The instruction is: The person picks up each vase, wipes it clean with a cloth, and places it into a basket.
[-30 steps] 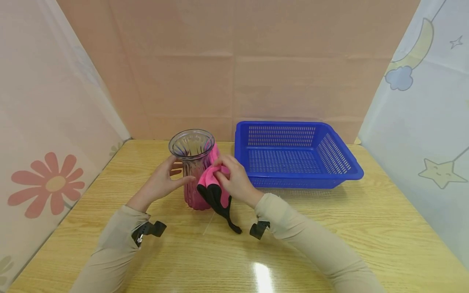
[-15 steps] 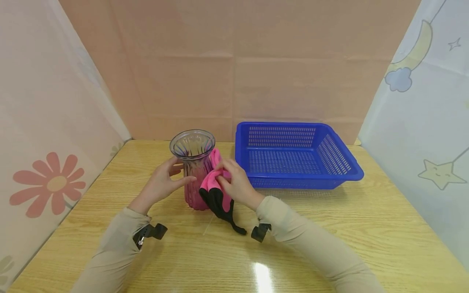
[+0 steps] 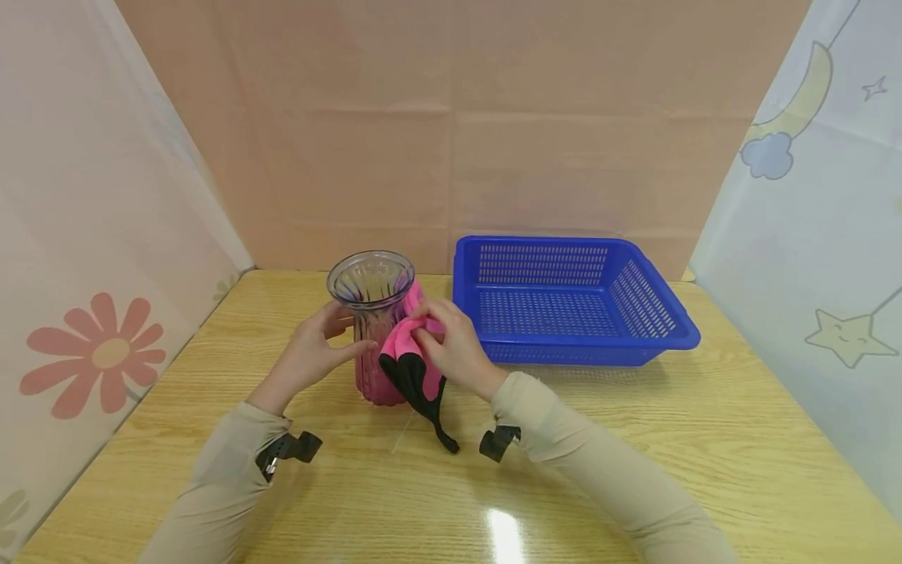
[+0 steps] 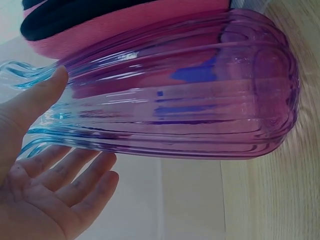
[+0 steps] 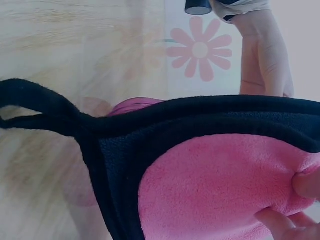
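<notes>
A ribbed glass vase (image 3: 375, 364), clear at its flared rim and purple toward the base, stands upright on the table in the head view. My left hand (image 3: 307, 356) holds its left side, thumb (image 4: 47, 92) at the front and fingers on the far side. Between my right thumb and fingers I pinch a pink cleaning cloth (image 3: 404, 340) with black edging and a black hanging loop (image 5: 35, 105). The cloth lies against the vase's right side, my right hand (image 3: 454, 352) just beyond it. Part of the cloth shows behind the vase's neck.
A blue plastic basket (image 3: 550, 339) with slotted walls stands at the back right, near the right hand. A thin pale strand (image 3: 403, 432) lies on the wooden table (image 3: 380, 501) before the vase. Printed sheets hang behind and at both sides.
The right hand and cloth shift slightly right, then back left against the vase, the loop swinging along. The left hand and the vase stay almost still.
</notes>
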A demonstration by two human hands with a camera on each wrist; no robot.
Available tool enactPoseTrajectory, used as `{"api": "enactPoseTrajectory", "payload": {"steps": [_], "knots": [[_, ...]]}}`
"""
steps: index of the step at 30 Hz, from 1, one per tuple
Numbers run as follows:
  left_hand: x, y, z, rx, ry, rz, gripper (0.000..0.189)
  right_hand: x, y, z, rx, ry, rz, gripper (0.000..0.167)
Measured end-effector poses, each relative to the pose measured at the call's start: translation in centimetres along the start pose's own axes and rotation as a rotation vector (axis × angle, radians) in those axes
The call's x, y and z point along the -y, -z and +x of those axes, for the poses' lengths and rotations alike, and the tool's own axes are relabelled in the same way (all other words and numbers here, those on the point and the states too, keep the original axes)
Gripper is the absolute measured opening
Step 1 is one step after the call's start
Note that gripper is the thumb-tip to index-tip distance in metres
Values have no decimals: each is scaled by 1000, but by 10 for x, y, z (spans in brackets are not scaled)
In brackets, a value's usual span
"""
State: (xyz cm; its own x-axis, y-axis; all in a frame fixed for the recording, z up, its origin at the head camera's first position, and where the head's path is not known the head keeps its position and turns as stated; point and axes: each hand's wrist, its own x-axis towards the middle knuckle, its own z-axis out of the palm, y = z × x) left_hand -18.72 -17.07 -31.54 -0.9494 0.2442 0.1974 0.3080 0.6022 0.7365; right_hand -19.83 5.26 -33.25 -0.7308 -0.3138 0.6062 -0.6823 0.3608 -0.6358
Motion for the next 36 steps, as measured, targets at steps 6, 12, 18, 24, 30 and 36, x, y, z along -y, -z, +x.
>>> {"api": "enactPoseTrajectory", "payload": {"steps": [6,12,18,24,30,36], "knots": [[0,0,0,-11,-7,7,70,11,5,7,-21,-15,66,11],[-1,0,0,-11,-21,7,71,13,10,11,-60,-38,164,12],[-4,0,-2,-22,-42,19,65,16,16,15,-108,-40,268,14],[-4,0,-2,-21,-47,35,63,14,14,15,-108,-32,277,14],[-4,0,-1,-10,-39,39,67,11,9,13,-78,-42,252,13],[-6,1,0,-12,-45,37,65,10,5,11,-51,-54,210,13]]}}
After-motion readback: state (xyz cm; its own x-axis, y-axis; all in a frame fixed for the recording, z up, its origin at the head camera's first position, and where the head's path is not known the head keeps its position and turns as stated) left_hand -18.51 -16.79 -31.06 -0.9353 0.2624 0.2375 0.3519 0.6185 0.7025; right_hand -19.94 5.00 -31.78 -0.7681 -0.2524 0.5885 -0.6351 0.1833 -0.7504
